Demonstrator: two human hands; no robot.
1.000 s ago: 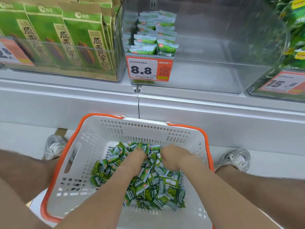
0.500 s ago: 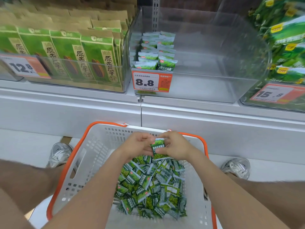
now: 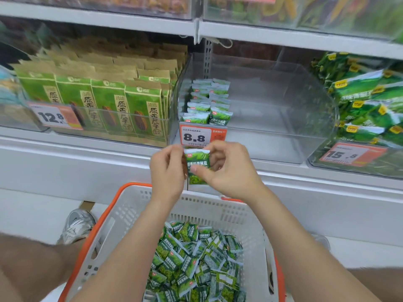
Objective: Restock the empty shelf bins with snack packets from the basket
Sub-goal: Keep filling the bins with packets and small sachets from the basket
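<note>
Two grips: left hand (image 3: 168,171) and right hand (image 3: 231,171) pinch packet (image 3: 196,159), 12 o'clock of basket (image 3: 207,211), below bin (image 3: 272,138) on shelf (image 3: 87,158).

Bright even store light, soft shadows, blurred curved edges, glare on bin (image 3: 272,118)

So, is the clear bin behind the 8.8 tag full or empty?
Mostly empty: the clear bin holds only two rows of green packets along its left wall; the rest is bare.
</note>
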